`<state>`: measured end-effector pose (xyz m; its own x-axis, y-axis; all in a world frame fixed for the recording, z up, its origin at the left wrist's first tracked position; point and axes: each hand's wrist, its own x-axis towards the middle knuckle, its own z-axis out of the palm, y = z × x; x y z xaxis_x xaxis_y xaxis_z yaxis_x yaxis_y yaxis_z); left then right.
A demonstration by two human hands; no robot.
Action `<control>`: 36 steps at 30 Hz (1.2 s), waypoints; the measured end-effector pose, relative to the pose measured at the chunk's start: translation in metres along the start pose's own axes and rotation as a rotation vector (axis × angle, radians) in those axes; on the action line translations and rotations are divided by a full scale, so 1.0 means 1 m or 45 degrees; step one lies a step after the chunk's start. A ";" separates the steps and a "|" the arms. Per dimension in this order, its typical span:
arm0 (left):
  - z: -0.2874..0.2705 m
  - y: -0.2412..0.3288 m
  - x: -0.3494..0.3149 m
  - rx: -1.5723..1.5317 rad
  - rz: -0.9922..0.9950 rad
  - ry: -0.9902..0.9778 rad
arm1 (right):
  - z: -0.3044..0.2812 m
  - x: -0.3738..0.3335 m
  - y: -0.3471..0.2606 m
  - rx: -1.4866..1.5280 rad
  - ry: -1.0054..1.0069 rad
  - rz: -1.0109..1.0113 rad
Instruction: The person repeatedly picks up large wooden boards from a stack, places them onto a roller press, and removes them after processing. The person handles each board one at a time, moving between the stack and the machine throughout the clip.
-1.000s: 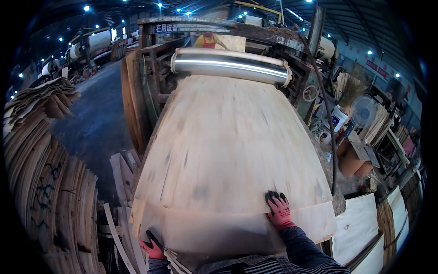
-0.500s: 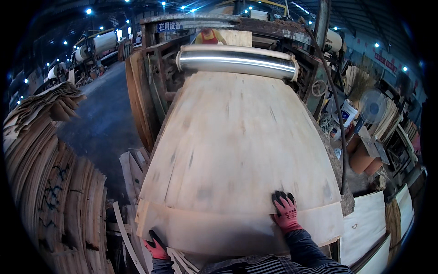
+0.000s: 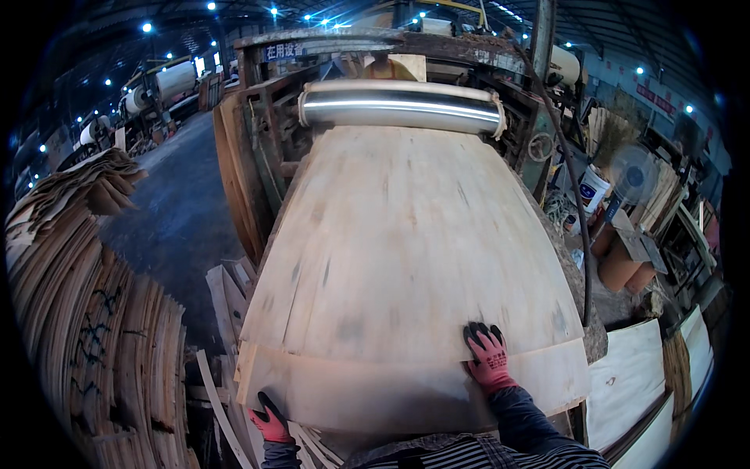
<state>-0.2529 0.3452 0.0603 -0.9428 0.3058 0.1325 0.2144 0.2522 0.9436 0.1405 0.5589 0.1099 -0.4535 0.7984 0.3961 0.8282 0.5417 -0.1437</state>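
Observation:
A broad pale wood veneer sheet (image 3: 406, 250) lies in front of me and runs up to a shiny metal roller (image 3: 402, 109). A second veneer strip (image 3: 351, 391) shows along its near end. My right hand (image 3: 487, 356), in a pink glove with black fingertips, rests flat with fingers spread across the seam between the two. At the near left corner my left hand (image 3: 270, 422), gloved alike, grips the strip's edge with the thumb side on top. Its other fingers are partly hidden.
Stacked veneer (image 3: 117, 336) fills the left side. Loose offcut strips (image 3: 223, 301) lie beside the table. On the right stand a fan (image 3: 631, 176), a white bucket (image 3: 592, 187) and white sheets (image 3: 625, 375). Behind the roller a person (image 3: 387, 69) is partly visible.
The person behind the roller has shifted right and is partly hidden by the machine. My view has tilted slightly. Both my hands keep their places on the veneer.

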 end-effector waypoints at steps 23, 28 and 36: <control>0.012 -0.043 0.007 0.170 0.025 0.343 | -0.003 0.004 -0.002 -0.015 0.019 -0.018; 0.009 -0.017 0.001 0.072 0.034 0.255 | -0.001 0.003 -0.001 -0.009 0.022 -0.019; 0.007 -0.015 0.005 -0.007 0.051 0.185 | -0.003 0.004 -0.002 0.018 0.056 -0.035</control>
<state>-0.2588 0.3489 0.0449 -0.9608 0.1790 0.2119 0.2512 0.2374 0.9384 0.1384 0.5603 0.1150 -0.4606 0.7712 0.4394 0.8109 0.5669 -0.1450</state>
